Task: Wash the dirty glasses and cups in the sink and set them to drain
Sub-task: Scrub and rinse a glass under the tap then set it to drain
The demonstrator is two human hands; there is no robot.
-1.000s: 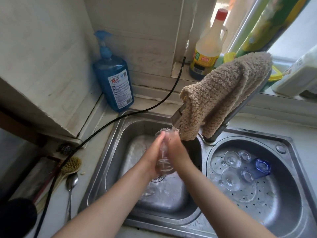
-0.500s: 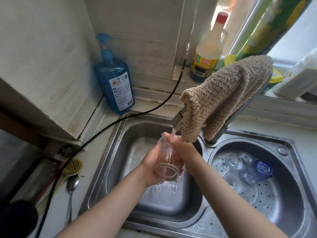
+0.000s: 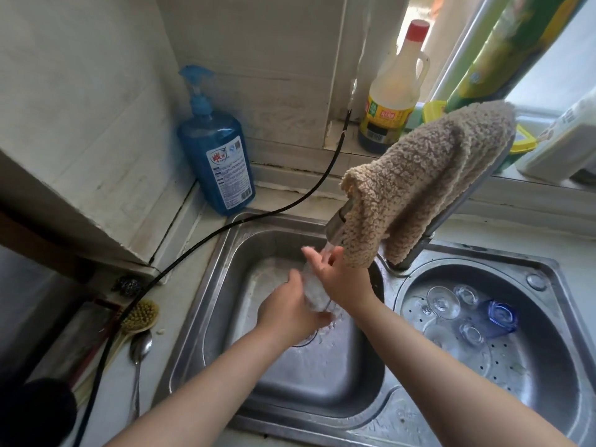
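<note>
Glass (image 3: pixel 312 290), clear, sits between both hands over the left sink basin (image 3: pixel 225 285), right under the faucet spout (image 3: pixel 337 222); water runs down onto it. Left hand (image 3: pixel 290 312) wraps the lower part and base, fingers curled round it, grasping the glass. Right hand (image 3: pixel 338 279) lies against the glass's right side with fingers stretched straight up toward the spout, palm pressing the glass, not curled round it. Versus half a second ago: the right hand's fingers were hooked over the rim, now they are straight and spread up along the side; the left hand has slid lower toward the base; the glass is tilted a bit more, rim toward the spout. One second ago both palms were flat on either side. Beige towel (image 3: pixel 429 175) hangs over the faucet neck, same place as before. Right basin (image 3: pixel 548 366) holds washed glassware upside down: clear glasses (image 3: pixel 443 301) and a blue cup (image 3: pixel 500 317), positions unchanged. Blue soap pump bottle (image 3: pixel 216 156) stands at the back left corner of the counter. Black cable (image 3: pixel 225 227) runs across the counter past the sink's corner. Brush (image 3: pixel 142 314) and spoon (image 3: pixel 140 346) lie on the counter left of the sink. Yellow bottle with red cap (image 3: pixel 396 88) on the window ledge.
</note>
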